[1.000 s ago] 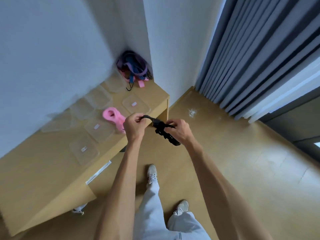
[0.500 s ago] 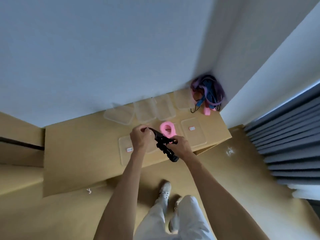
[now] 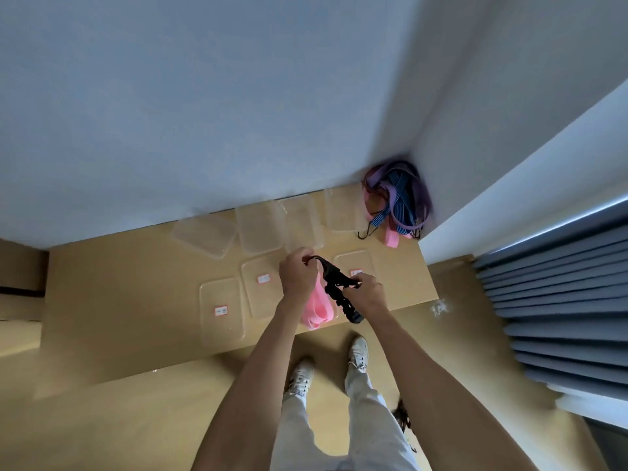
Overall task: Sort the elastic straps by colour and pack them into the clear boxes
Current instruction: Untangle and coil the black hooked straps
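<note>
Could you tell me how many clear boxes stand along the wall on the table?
4, in a row by the wall: the leftmost box, the second box, the third box and the rightmost box beside the strap pile. None looks hidden.

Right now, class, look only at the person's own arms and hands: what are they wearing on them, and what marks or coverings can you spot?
Both arms are bare from the hands to the bottom of the picture: no sleeves show. The left hand and right hand wear no gloves, and no watch, bracelet or ring can be seen. No markings or tape show. Lower down, the person wears light trousers and white shoes.
</note>
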